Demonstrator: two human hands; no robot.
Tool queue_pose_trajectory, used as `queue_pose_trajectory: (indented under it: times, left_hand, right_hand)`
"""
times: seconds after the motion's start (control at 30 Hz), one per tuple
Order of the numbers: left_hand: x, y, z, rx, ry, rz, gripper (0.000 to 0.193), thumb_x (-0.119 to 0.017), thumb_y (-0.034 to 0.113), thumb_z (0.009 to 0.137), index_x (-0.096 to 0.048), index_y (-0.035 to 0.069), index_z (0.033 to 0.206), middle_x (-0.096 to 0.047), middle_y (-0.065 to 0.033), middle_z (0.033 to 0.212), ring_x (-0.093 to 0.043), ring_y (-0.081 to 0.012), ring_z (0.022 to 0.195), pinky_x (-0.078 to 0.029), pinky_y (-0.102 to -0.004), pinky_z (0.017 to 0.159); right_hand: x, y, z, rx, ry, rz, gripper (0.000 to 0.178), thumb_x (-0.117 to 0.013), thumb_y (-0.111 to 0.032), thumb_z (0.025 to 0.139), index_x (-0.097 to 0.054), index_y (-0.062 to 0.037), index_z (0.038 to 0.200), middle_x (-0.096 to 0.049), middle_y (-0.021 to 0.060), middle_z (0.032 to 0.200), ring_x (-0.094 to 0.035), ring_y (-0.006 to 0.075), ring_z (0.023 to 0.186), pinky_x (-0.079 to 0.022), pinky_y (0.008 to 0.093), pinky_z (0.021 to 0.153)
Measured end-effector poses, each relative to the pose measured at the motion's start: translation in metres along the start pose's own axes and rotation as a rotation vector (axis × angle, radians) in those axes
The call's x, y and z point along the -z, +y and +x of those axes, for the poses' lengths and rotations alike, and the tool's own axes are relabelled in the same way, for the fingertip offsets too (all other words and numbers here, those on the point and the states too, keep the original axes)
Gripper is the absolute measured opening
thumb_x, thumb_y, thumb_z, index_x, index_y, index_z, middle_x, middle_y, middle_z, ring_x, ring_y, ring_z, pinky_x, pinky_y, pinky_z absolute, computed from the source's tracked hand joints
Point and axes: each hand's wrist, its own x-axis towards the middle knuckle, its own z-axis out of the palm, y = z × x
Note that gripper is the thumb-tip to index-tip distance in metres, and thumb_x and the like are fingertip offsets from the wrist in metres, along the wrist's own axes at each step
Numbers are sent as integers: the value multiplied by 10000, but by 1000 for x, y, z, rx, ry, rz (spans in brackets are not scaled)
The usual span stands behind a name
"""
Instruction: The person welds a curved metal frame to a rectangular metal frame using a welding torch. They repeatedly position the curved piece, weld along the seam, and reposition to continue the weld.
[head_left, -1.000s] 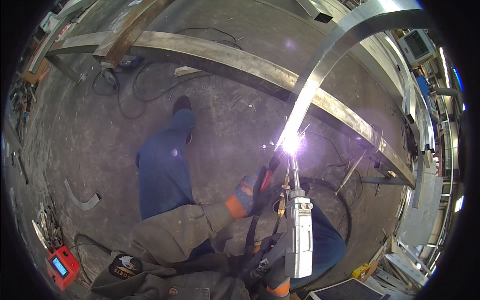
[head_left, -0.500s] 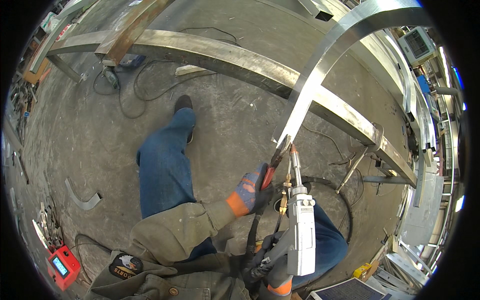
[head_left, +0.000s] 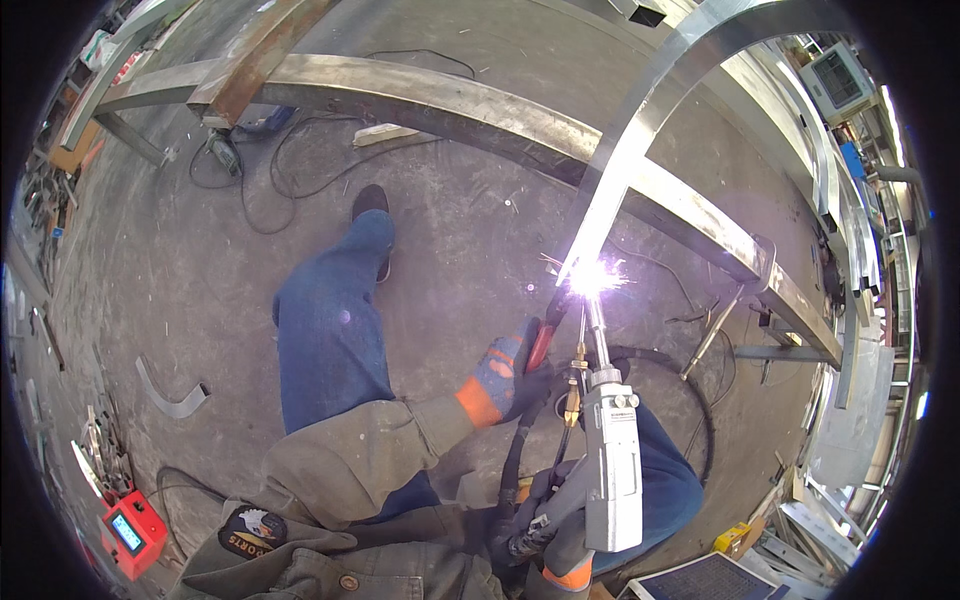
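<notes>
My left hand (head_left: 510, 380), in a grey and orange glove, is closed around a red-handled clamp (head_left: 541, 342). The clamp's dark jaws reach the near end of a bright metal tube (head_left: 603, 215). My right hand (head_left: 535, 505), in a dark glove with an orange cuff, grips a silver-white handheld welding gun (head_left: 613, 465). The gun points away from me, its nozzle (head_left: 597, 325) at the tube end. A white-violet glare with sparks (head_left: 595, 278) hides the exact contact point there. A brass fitting (head_left: 573, 395) and thin feed tube run alongside the nozzle.
The bright tube crosses a long steel beam (head_left: 460, 95), which has a screw clamp (head_left: 712, 330) at its right. Cables (head_left: 270, 185) and a curved metal offcut (head_left: 172, 400) lie on the floor. A red box with a display (head_left: 132, 535) sits lower left; metal pieces line the right.
A bright arc and sparks have appeared at the nozzle tip and tube end. Both hands keep nearly the same places and grips; the view has shifted slightly.
</notes>
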Motion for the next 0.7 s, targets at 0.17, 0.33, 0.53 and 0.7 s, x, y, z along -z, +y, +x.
queue_pose_trajectory:
  times: [0.17,0.33,0.53,0.7]
  left_hand:
    - [2,9,-1,23,16,-38,226,-634,96,833,-510,16,1003,-557,-131,685,-571,-247,608,-459,-402,557]
    - [4,14,-2,34,34,-11,252,-627,100,837,-498,15,1036,-576,-160,755,-589,-241,674,-465,-394,597]
    - [-2,15,-6,56,16,-212,268,-634,91,863,-530,35,1103,-536,-110,871,-513,-195,753,-447,-366,647]
    - [-16,10,-2,-32,123,-112,209,-625,91,883,-535,40,1064,-542,-66,825,-512,-138,753,-450,-333,629]
  right_hand:
    - [2,2,-3,5,-5,2,725,-689,-615,823,-469,7,1123,-594,203,915,-650,294,624,-557,375,524]
    - [3,3,-8,12,-8,10,711,-687,-607,827,-471,12,1104,-602,224,930,-661,316,644,-566,392,543]
    - [1,10,-10,12,-29,-3,696,-684,-597,832,-475,18,1080,-611,249,947,-673,342,668,-576,413,566]
    - [25,12,-9,72,-172,152,674,-605,-570,876,-469,42,1122,-558,320,1051,-603,421,838,-543,480,682]
